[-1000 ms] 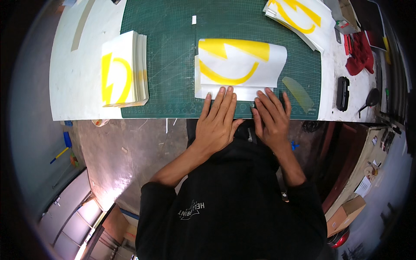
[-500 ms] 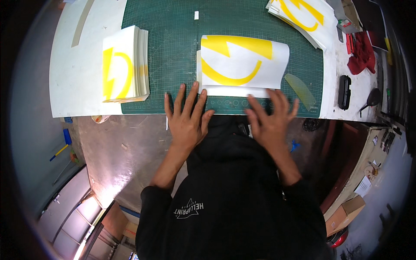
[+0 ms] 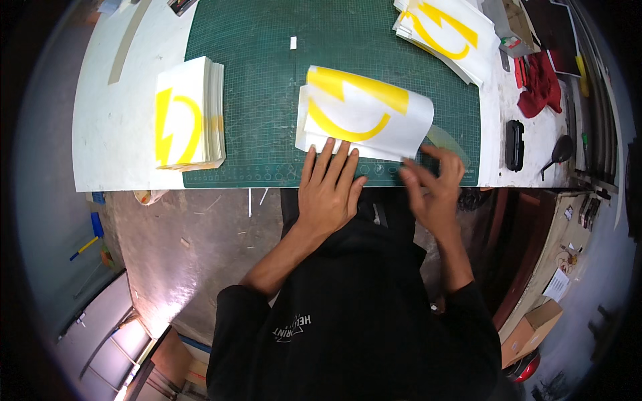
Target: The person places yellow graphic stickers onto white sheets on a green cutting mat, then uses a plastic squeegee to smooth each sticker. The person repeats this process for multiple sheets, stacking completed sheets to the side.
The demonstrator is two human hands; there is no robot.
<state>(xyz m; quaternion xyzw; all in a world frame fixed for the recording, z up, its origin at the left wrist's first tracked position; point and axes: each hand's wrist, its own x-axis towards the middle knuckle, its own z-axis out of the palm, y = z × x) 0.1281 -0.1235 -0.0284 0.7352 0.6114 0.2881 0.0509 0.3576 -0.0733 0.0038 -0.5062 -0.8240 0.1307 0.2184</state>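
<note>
Left grip (image 3: 328, 195) flat on printed sheet (image 3: 371, 107); right grip (image 3: 438, 189) half-curled, hold unclear; grey box (image 3: 497, 21), contents indistinct.

Folded sheet (image 3: 366, 115) and paper stack (image 3: 179, 120): white, marked with yellow arcs and angular bands. Cutting mat (image 3: 257, 93) green with fine paler grid; tabletop (image 3: 100, 144) white. Cloth (image 3: 540, 90) red.

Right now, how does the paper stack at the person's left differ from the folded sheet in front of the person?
The paper stack is thick, with many layered edges; the folded sheet looks much thinner. The paper stack's longer side points away from the person, while the folded sheet lies wider across, slightly slanted. The left hand rests on the folded sheet; no hand touches the paper stack. Both are white with yellow print.
</note>
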